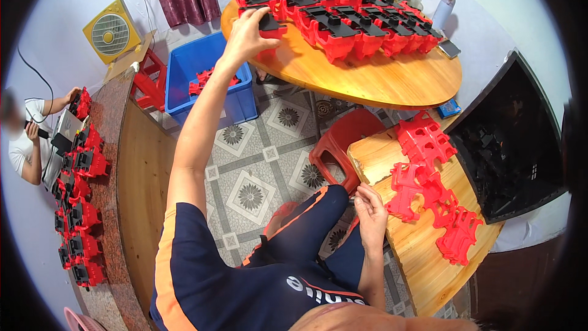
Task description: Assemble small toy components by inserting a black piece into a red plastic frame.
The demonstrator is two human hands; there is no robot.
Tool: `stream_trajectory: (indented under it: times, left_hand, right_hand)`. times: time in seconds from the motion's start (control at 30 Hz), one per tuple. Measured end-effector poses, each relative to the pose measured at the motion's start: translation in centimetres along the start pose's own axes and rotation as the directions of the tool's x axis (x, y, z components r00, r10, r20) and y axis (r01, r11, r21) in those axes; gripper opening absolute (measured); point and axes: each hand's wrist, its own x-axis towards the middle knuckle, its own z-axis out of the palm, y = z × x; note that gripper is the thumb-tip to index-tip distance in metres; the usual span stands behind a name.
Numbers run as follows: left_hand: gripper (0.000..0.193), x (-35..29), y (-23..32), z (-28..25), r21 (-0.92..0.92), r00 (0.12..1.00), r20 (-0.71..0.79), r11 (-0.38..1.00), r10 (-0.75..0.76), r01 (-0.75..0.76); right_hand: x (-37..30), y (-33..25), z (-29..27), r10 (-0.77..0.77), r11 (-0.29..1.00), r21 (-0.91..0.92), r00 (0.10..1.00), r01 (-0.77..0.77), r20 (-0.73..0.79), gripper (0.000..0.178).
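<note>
My left hand (246, 38) reaches out to the near left edge of the oval wooden table. Its fingers and thumb grip a red plastic housing with a black top (270, 23). Similar red-and-black housings (334, 21) stand in close rows beside it. Over my lap, my right hand (371, 209) hangs by the edge of a wooden bench (422, 270). Its fingers are loosely bent, and I see nothing in them. On that bench lie several red plastic frames (422, 138) without black tops, the nearest just right of my right hand.
A blue bin (211, 107) with red parts stands on the tiled floor. Beside the bench are a red stool (346, 141) and a black tub (514, 141) of black parts. Left, a co-worker (37, 122) handles a red part behind a counter (116, 208) lined with housings.
</note>
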Motion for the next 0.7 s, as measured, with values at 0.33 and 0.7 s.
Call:
stream_trajectory:
  times: [0.33, 0.7]
  left_hand:
    - [0.085, 2.9, -8.5, 1.2, 0.077, 0.991, -0.055, 0.989, -0.125, 0.129]
    - [0.078, 3.8, -10.7, -3.8, -0.17, 0.988, 0.075, 0.975, -0.133, 0.144]
  right_hand:
    - [0.6, 0.9, 0.3, 0.003, 0.999, -0.035, 1.0, -0.004, -0.029, 0.032]
    - [1.1, 2.4, 0.6, 0.107, 0.993, -0.051, 0.993, -0.109, -0.045, 0.029]
